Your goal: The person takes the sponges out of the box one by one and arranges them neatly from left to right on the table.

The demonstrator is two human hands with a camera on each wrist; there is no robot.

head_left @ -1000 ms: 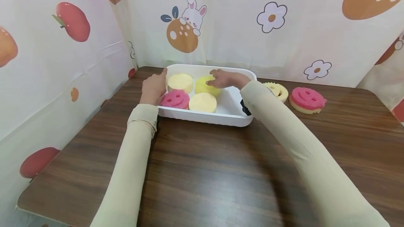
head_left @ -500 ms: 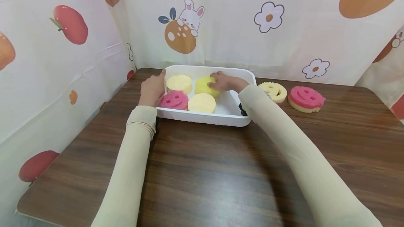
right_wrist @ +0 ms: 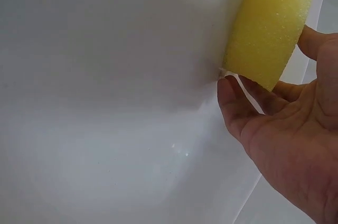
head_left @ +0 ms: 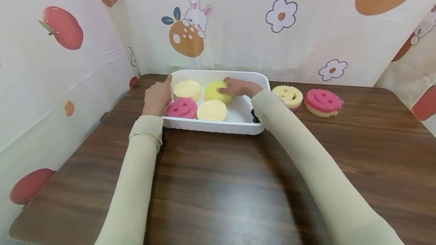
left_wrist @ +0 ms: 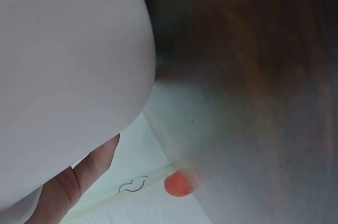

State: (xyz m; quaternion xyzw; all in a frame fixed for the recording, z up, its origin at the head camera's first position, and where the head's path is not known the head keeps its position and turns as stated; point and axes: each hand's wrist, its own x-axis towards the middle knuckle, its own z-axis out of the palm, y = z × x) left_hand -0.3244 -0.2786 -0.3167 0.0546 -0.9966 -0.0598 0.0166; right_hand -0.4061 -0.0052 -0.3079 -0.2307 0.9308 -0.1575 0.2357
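Note:
A white tray (head_left: pixel 211 126) stands at the back of the brown table. My left hand (head_left: pixel 159 93) grips its left rim, thumb up by the far corner; in the left wrist view a finger (left_wrist: pixel 79 182) lies beside the tray wall (left_wrist: pixel 68 76). My right hand (head_left: pixel 229 87) reaches into the tray and holds a bright yellow round sponge (head_left: pixel 213 91). The right wrist view shows my thumb (right_wrist: pixel 232 100) against that sponge (right_wrist: pixel 266 28), with fingers behind it. Also in the tray lie a pale yellow sponge (head_left: pixel 186 89), a pink smiley sponge (head_left: pixel 181 107) and another pale yellow sponge (head_left: pixel 212 110).
To the right of the tray, a pale yellow smiley sponge (head_left: pixel 287 95) and a pink smiley sponge (head_left: pixel 323 101) lie on the table (head_left: pixel 218 184). Printed curtains close off the left side and the back.
The head view has drifted a little. Both hands keep their places, the left on the tray's rim and the right on the yellow sponge.

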